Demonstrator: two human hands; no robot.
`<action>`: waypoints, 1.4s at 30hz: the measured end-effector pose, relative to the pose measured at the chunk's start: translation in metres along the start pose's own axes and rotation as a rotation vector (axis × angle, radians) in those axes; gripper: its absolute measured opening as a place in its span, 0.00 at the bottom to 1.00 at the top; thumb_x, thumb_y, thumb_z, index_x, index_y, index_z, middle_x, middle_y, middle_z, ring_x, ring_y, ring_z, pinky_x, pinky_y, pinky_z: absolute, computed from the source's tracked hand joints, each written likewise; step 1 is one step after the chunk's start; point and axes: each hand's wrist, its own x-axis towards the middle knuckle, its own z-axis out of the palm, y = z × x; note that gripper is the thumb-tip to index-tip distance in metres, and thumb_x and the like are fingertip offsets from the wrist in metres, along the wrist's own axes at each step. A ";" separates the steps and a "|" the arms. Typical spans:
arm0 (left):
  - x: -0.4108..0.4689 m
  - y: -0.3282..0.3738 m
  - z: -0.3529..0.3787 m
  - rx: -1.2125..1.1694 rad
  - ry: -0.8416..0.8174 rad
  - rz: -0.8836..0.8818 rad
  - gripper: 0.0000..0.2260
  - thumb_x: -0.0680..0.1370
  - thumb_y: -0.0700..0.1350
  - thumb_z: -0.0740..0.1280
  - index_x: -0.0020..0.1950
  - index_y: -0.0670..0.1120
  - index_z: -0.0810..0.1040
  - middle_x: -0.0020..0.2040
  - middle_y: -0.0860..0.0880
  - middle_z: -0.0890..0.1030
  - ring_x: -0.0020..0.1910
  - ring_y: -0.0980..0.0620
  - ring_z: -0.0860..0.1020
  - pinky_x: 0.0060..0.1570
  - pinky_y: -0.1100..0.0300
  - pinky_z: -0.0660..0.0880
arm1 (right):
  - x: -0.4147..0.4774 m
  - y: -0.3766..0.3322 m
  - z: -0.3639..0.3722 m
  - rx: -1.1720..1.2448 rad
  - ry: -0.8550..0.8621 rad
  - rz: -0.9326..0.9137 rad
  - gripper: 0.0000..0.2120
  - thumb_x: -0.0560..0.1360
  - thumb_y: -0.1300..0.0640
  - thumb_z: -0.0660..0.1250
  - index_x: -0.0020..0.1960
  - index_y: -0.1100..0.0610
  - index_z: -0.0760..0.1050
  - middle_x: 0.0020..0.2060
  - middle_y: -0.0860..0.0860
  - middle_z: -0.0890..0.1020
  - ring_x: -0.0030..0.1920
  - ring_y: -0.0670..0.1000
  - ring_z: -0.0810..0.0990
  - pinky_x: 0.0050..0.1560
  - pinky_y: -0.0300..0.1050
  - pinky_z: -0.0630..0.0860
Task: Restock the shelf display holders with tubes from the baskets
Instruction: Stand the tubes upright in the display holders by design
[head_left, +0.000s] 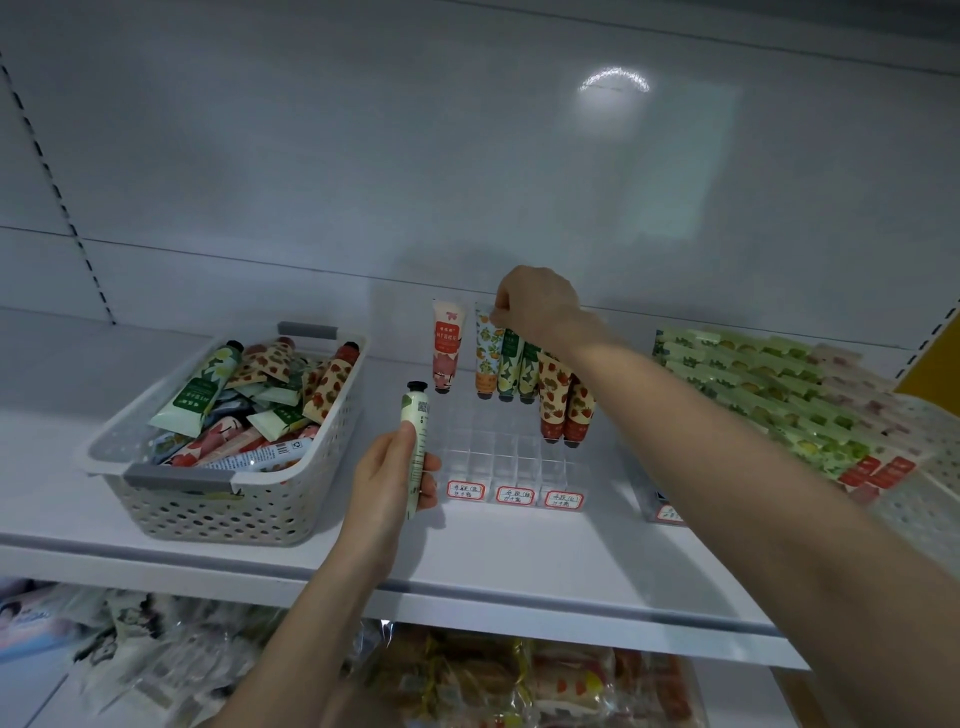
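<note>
Right hand (535, 306) pinches top of green leaf-print tube (509, 358), back row of clear acrylic grid holder (498, 452). Left hand (395, 467) grips pale green black-capped tube (415, 421), cap up, beside holder. Risks: forearm topples strawberry-print tubes (563, 405); flipping cap-up tube, slip.

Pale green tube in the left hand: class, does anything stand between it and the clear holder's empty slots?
Nothing visible does. The left hand holds the pale green tube just left of the clear holder, whose front slots are empty. The right hand pinches a back-row tube.
</note>
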 end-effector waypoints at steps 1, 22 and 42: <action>0.000 0.000 0.001 0.004 -0.002 0.001 0.12 0.82 0.49 0.56 0.56 0.42 0.72 0.39 0.45 0.77 0.35 0.50 0.73 0.34 0.60 0.72 | 0.000 0.000 0.000 0.006 -0.004 -0.003 0.11 0.77 0.56 0.64 0.54 0.61 0.78 0.51 0.55 0.81 0.51 0.54 0.79 0.45 0.43 0.72; -0.002 0.003 -0.002 0.002 -0.011 0.010 0.10 0.82 0.49 0.56 0.53 0.45 0.73 0.39 0.45 0.77 0.34 0.51 0.74 0.34 0.60 0.72 | 0.002 0.004 -0.003 0.069 -0.007 -0.031 0.10 0.76 0.59 0.63 0.53 0.63 0.78 0.50 0.56 0.81 0.50 0.55 0.80 0.49 0.47 0.77; -0.009 0.025 0.001 -0.396 -0.043 0.014 0.18 0.74 0.34 0.66 0.62 0.47 0.68 0.46 0.44 0.79 0.43 0.48 0.80 0.45 0.51 0.80 | -0.063 0.005 -0.013 0.547 0.206 -0.145 0.10 0.78 0.55 0.63 0.49 0.59 0.79 0.41 0.47 0.79 0.38 0.42 0.75 0.36 0.24 0.69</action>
